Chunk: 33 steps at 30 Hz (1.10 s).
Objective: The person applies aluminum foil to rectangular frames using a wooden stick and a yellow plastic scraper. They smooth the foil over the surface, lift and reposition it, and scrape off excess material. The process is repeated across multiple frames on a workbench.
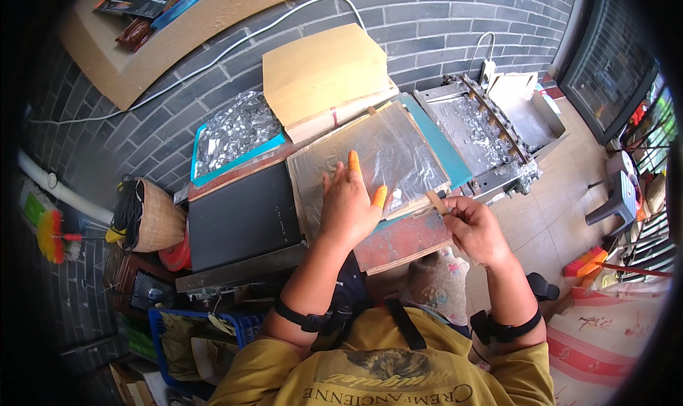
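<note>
My left hand (348,206) lies palm down with fingers spread on a clear plastic film sheet (395,139), which covers a flat stack of thin sheets. Orange finger cots sit on its thumb and one finger. Between the thumb and fingers of my right hand (475,227) is a thin tan strip (436,202), its far end touching the stack's near right corner. Beneath the stack is a blue-green ribbed mat (440,145), resting on a worn reddish board (403,249). What lies under the film is hard to make out.
Left of the stack is a black panel (240,219), with a blue tray (239,174) of silvery foil scraps behind it. A tan paper stack (325,72) stands against the brick wall. To the right is a metal frame machine (469,128) strewn with foil bits.
</note>
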Each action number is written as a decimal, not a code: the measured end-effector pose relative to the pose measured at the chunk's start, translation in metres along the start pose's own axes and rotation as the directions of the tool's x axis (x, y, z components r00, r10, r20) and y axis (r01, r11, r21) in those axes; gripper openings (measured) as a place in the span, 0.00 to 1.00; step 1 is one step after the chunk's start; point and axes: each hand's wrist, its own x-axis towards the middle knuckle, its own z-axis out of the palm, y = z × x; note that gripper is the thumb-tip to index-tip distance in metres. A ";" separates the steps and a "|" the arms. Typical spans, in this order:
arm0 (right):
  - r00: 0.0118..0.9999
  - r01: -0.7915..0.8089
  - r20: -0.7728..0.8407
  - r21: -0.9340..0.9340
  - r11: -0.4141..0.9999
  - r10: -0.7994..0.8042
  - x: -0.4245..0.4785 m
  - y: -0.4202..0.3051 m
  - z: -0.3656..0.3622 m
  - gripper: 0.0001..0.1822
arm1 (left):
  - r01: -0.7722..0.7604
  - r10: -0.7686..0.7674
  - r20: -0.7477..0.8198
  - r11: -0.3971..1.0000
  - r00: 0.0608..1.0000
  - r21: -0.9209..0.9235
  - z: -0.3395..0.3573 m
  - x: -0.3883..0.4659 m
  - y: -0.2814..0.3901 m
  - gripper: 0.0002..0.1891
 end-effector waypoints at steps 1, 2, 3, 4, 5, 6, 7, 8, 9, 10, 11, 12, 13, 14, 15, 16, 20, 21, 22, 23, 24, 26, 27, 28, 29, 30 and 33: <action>1.000 0.014 -0.009 0.008 1.000 -0.014 0.002 0.001 0.000 0.10 | 0.004 -0.004 0.002 1.000 1.000 0.004 0.001 0.000 -0.001 0.42; 0.999 0.028 -0.019 0.015 1.000 -0.027 0.003 0.001 0.001 0.09 | 0.007 -0.007 0.005 1.000 1.000 0.008 0.003 0.001 -0.003 0.41; 1.000 0.018 -0.025 0.018 1.000 -0.017 0.004 0.001 0.001 0.09 | 0.010 -0.010 0.009 1.000 1.000 0.011 0.004 0.001 -0.003 0.41; 0.999 0.007 -0.032 0.021 1.000 -0.007 0.005 0.000 0.000 0.09 | 0.005 -0.005 0.011 1.000 1.000 -0.002 0.003 0.001 -0.003 0.41; 0.999 -0.003 -0.039 0.024 1.000 0.004 0.006 0.000 0.000 0.09 | -0.001 0.001 0.012 1.000 1.000 -0.015 0.002 0.000 -0.002 0.41; 0.999 -0.010 -0.038 0.032 0.999 0.011 0.006 -0.001 0.000 0.09 | -0.007 0.007 0.013 1.000 1.000 -0.029 0.001 0.000 -0.002 0.41; 0.999 -0.017 -0.037 0.039 0.999 0.018 0.006 -0.002 -0.001 0.09 | -0.008 0.009 0.013 1.000 1.000 -0.025 0.001 0.000 -0.003 0.41; 0.999 -0.024 -0.037 0.047 0.999 0.025 0.006 -0.003 -0.001 0.08 | -0.010 0.010 0.012 1.000 1.000 -0.022 0.002 0.000 -0.004 0.41; 0.999 -0.018 -0.040 0.048 0.999 0.020 0.006 -0.003 -0.002 0.08 | -0.012 0.013 0.011 1.000 1.000 -0.018 0.002 0.000 -0.004 0.41; 0.999 -0.013 -0.043 0.049 0.999 0.015 0.006 -0.002 -0.003 0.08 | -0.003 0.003 0.014 1.000 1.000 -0.008 0.001 0.000 -0.002 0.41; 0.999 -0.007 -0.045 0.050 0.999 0.009 0.005 -0.002 -0.004 0.08 | 0.006 -0.006 0.017 1.000 1.000 0.001 -0.001 -0.001 0.000 0.41; 0.999 -0.010 -0.050 0.053 0.999 0.013 0.005 -0.003 -0.004 0.08 | 0.015 -0.015 0.019 1.000 1.000 0.013 -0.002 -0.001 0.001 0.41; 0.998 -0.014 -0.055 0.055 0.998 0.017 0.005 -0.004 -0.003 0.07 | 0.014 -0.014 0.016 1.000 1.000 0.013 -0.001 -0.001 0.001 0.41; 0.998 -0.017 -0.060 0.057 0.998 0.020 0.005 -0.004 -0.003 0.07 | 0.013 -0.013 0.013 1.000 1.000 0.013 0.000 -0.001 0.000 0.41; 0.998 -0.019 -0.065 0.059 0.998 0.023 0.006 -0.004 -0.003 0.07 | 0.012 -0.012 0.011 1.000 1.000 0.014 0.001 -0.001 -0.001 0.41; 0.997 -0.022 -0.069 0.062 0.998 0.026 0.006 -0.004 -0.003 0.07 | 0.014 -0.014 0.012 1.000 1.000 0.012 0.000 -0.001 -0.001 0.41; 0.993 0.036 -0.111 0.005 0.999 -0.035 0.010 0.004 -0.003 0.05 | 0.019 -0.019 0.022 1.000 1.000 0.016 0.000 0.000 0.000 0.40; 0.992 0.029 -0.121 0.002 1.000 -0.029 0.011 0.003 -0.002 0.05 | 0.020 -0.020 0.025 1.000 0.999 0.020 0.000 0.000 -0.001 0.40; 0.991 0.022 -0.131 -0.002 1.000 -0.022 0.011 0.002 -0.001 0.04 | 0.018 -0.019 0.022 1.000 1.000 0.020 0.001 0.000 -0.001 0.40; 0.990 0.015 -0.141 -0.005 1.000 -0.016 0.012 0.001 -0.001 0.04 | 0.017 -0.017 0.020 1.000 1.000 0.021 0.002 0.000 -0.002 0.40; 0.990 0.017 -0.143 -0.017 1.000 -0.020 0.013 0.002 -0.002 0.04 | 0.015 -0.015 0.018 1.000 1.000 0.022 0.002 0.000 -0.003 0.40; 0.989 0.021 -0.147 -0.042 0.999 -0.027 0.014 0.005 -0.004 0.03 | 0.004 -0.004 0.024 1.000 1.000 -0.004 0.001 0.000 -0.003 0.40; 0.989 0.015 -0.147 -0.036 0.999 -0.020 0.014 0.003 -0.004 0.03 | 0.000 0.000 0.027 1.000 1.000 -0.016 0.000 0.000 -0.003 0.40; 0.989 0.009 -0.148 -0.029 1.000 -0.013 0.014 0.001 -0.003 0.03 | 0.004 -0.004 0.032 1.000 0.999 -0.014 0.000 0.000 -0.003 0.40; 0.989 0.003 -0.148 -0.023 1.000 -0.006 0.013 -0.001 -0.003 0.03 | 0.008 -0.008 0.037 1.000 0.999 -0.011 -0.001 0.000 -0.003 0.40; 0.989 0.005 -0.149 -0.018 1.000 -0.008 0.013 -0.002 -0.003 0.03 | 0.011 -0.011 0.043 1.000 0.999 -0.008 -0.001 0.000 -0.002 0.40; 0.989 0.009 -0.151 -0.007 1.000 -0.010 0.012 -0.002 -0.003 0.03 | 0.012 -0.012 0.049 1.000 0.999 -0.003 -0.002 0.000 -0.002 0.40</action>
